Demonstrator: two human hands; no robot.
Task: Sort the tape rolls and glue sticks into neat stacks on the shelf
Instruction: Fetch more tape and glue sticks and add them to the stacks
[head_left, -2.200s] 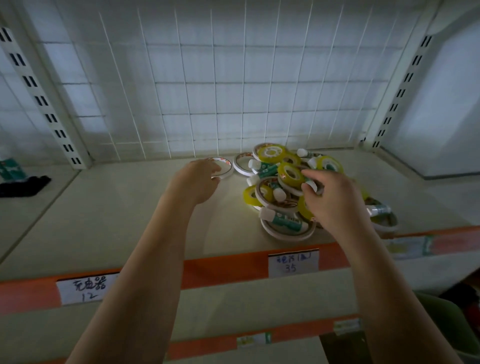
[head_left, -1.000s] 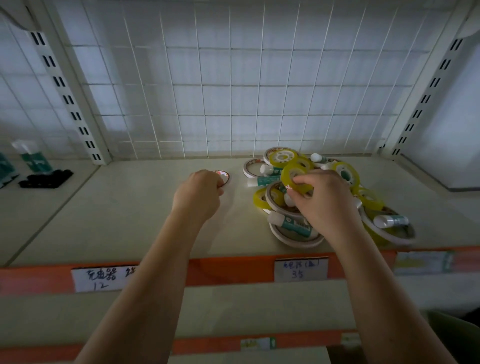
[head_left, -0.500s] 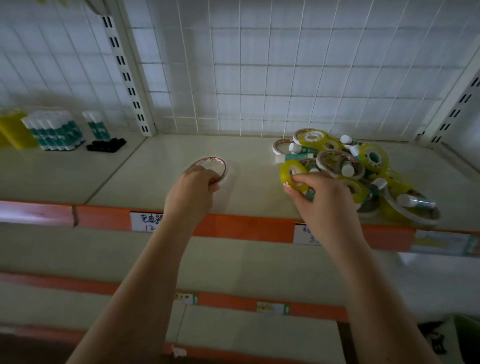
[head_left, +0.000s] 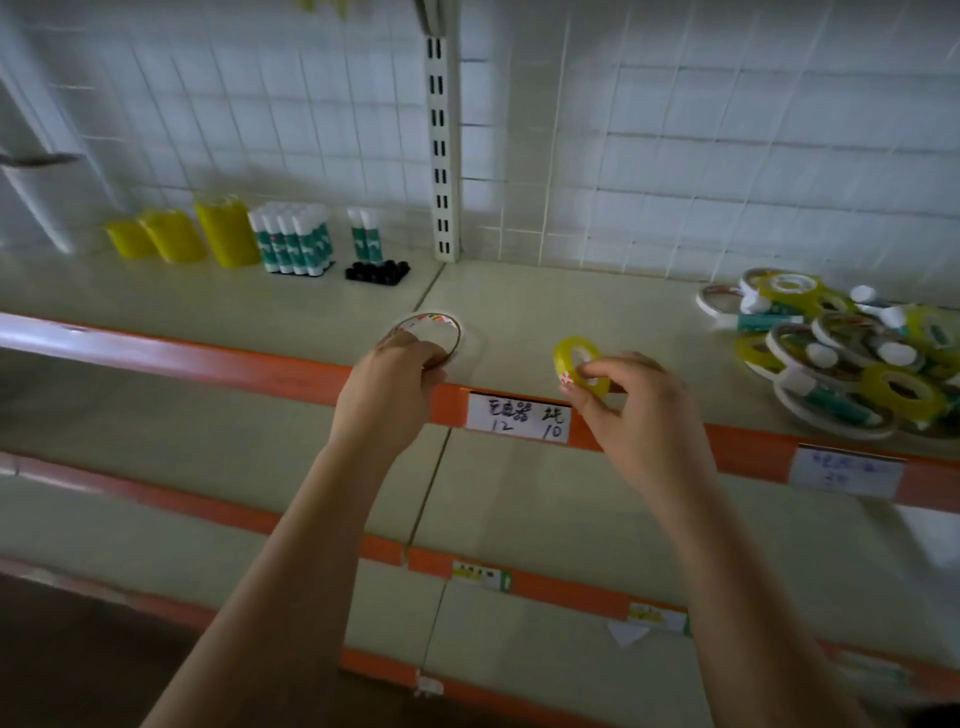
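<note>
My left hand (head_left: 387, 382) grips a thin white tape ring (head_left: 435, 328) just above the shelf's front edge. My right hand (head_left: 626, 405) pinches a small yellow tape roll (head_left: 574, 360) over the same shelf (head_left: 571, 306). At the far right lies a mixed pile of yellow tape rolls, white tape rings and glue sticks (head_left: 852, 353). On the left part of the shelf stand three stacks of yellow tape rolls (head_left: 187, 234) and a block of upright glue sticks (head_left: 293, 239), with two more glue sticks (head_left: 366, 235) beside it.
A black tray of small caps (head_left: 376, 272) lies in front of the two glue sticks. A white slotted upright (head_left: 441, 140) and wire grid back the shelf. An orange rail with handwritten price labels (head_left: 518, 417) runs along the front. Lower shelves sit below.
Both hands have carried their tape away from the pile toward the left. The view swung left, bringing the sorted stacks into sight.
</note>
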